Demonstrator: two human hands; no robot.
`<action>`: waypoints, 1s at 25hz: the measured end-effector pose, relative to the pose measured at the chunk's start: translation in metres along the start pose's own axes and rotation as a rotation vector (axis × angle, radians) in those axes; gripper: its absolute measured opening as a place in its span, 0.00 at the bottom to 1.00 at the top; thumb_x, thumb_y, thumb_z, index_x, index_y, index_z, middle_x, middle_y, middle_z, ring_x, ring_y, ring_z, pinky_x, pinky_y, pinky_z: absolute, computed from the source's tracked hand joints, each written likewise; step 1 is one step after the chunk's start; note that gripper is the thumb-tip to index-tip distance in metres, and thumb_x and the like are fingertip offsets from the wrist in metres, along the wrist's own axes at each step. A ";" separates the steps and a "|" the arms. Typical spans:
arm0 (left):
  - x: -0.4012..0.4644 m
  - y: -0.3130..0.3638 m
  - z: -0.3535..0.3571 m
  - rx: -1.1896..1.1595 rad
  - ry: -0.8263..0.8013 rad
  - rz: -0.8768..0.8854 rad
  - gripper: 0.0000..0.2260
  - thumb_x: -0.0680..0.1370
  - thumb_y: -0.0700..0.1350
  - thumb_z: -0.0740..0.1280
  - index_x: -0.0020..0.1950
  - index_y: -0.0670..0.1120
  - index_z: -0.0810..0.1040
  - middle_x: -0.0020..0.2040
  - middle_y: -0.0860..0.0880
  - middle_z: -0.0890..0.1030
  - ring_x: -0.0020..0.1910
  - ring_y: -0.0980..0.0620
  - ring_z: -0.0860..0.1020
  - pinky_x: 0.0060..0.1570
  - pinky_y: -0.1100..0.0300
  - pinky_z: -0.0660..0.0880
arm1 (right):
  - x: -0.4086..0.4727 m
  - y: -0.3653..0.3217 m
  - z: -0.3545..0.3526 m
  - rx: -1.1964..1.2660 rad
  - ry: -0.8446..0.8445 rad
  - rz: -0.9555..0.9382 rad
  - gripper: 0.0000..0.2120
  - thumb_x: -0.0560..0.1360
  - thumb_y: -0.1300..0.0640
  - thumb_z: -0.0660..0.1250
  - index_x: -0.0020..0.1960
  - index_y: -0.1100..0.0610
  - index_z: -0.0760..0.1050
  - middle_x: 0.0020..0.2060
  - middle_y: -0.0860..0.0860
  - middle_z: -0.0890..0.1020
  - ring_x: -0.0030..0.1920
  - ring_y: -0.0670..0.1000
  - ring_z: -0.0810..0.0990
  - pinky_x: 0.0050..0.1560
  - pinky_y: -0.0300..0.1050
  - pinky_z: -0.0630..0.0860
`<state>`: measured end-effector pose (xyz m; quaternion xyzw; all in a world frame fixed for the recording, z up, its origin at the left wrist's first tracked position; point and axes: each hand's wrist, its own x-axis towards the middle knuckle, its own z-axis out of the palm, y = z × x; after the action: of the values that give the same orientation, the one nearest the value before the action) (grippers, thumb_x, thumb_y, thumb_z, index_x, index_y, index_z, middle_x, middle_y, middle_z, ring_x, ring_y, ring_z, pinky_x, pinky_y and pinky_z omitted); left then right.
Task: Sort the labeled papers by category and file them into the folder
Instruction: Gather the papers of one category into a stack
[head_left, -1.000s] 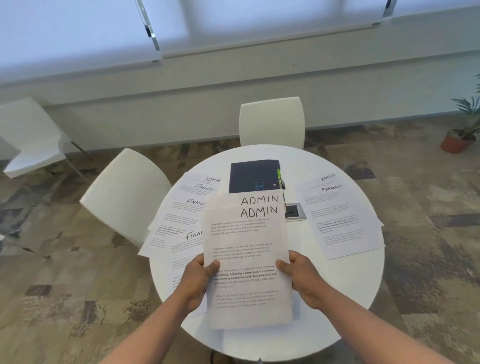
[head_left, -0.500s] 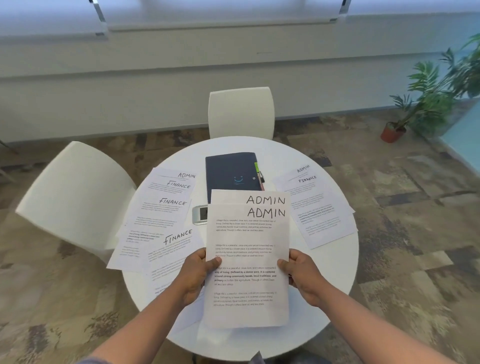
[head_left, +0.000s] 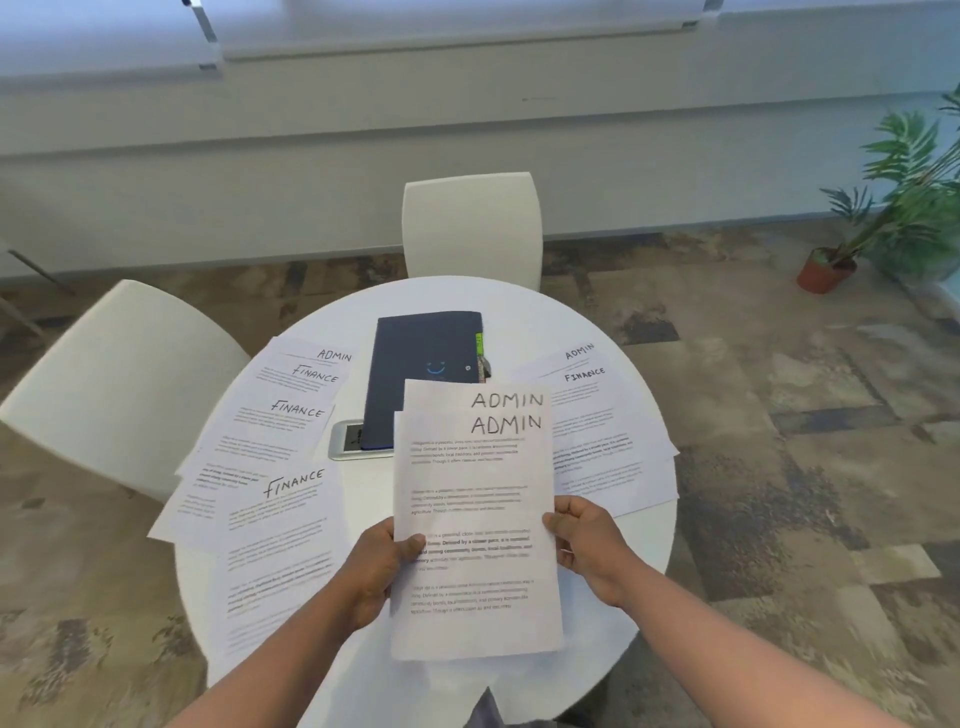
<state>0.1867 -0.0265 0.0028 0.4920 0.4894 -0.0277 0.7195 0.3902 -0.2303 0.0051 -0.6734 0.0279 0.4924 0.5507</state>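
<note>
I hold two stacked ADMIN sheets (head_left: 475, 499) above the round white table (head_left: 639, 566). My left hand (head_left: 376, 564) grips their left edge and my right hand (head_left: 584, 540) grips their right edge. Behind them lies a closed dark blue folder (head_left: 415, 364) with a green pen at its right side. A spread of papers marked FINANCE (head_left: 270, 467), with one ADMIN sheet under its far end, covers the table's left side. On the right lies another pile (head_left: 602, 431) with a FINANCE sheet over an ADMIN sheet.
A small silver socket plate (head_left: 348, 439) sits in the table beside the folder's near left corner. White chairs stand at the far side (head_left: 470, 228) and at the left (head_left: 119, 379). A potted plant (head_left: 883, 223) stands on the floor at the right.
The view has swung a little to the right and down. Both hands keep their hold on the two ADMIN sheets, held in much the same place over the table.
</note>
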 end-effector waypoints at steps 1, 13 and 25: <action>0.002 -0.004 0.015 0.003 0.059 0.000 0.11 0.83 0.36 0.64 0.65 0.43 0.79 0.55 0.43 0.87 0.53 0.39 0.85 0.58 0.39 0.80 | 0.009 -0.004 -0.022 -0.010 0.035 0.005 0.06 0.81 0.63 0.68 0.56 0.57 0.80 0.49 0.54 0.87 0.41 0.49 0.84 0.40 0.42 0.76; -0.011 -0.006 0.083 0.030 0.258 -0.046 0.10 0.83 0.35 0.64 0.63 0.41 0.79 0.54 0.41 0.87 0.53 0.37 0.85 0.58 0.38 0.80 | 0.129 -0.031 -0.185 -0.193 0.527 0.000 0.32 0.77 0.65 0.67 0.80 0.58 0.63 0.75 0.57 0.67 0.68 0.63 0.75 0.63 0.58 0.79; -0.005 -0.002 0.104 -0.018 0.283 -0.047 0.10 0.83 0.35 0.63 0.63 0.40 0.78 0.54 0.40 0.86 0.53 0.37 0.85 0.52 0.44 0.82 | 0.172 -0.058 -0.218 -0.252 0.455 0.038 0.10 0.75 0.68 0.70 0.55 0.68 0.82 0.43 0.61 0.83 0.39 0.57 0.79 0.40 0.50 0.76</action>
<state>0.2537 -0.1059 0.0090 0.4728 0.5975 0.0297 0.6470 0.6498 -0.2883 -0.0923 -0.8294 0.1020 0.3382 0.4328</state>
